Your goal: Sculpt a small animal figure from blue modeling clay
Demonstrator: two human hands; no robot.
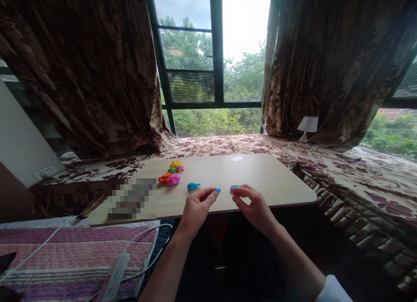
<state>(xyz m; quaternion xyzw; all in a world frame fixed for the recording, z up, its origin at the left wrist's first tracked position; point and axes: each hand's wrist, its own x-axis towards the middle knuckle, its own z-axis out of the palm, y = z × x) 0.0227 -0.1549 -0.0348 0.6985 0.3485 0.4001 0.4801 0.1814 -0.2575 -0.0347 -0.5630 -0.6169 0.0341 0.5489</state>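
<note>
My left hand [200, 203] pinches a small piece of blue modelling clay [216, 191] between thumb and fingertips, above the front part of the table [247, 176]. A little to the right, my right hand [252, 201] has its fingers closed on another bit of blue clay [233, 187]. The two pieces are apart. Just left of my left hand, a blue clay lump [193, 186] with a narrow tip lies on the tabletop. Farther left sit crumpled clay lumps: orange [164, 178], pink [173, 179], green [171, 170] and yellow [175, 164], with a smaller pink one [180, 168] beside the yellow.
A blurred-out patch [132, 198] covers something at the table's left end. White cables and a power strip [115, 274] lie on a striped quilt [78, 245] at lower left. A small white lamp [307, 125] stands on the floral window seat [355, 176], between dark curtains.
</note>
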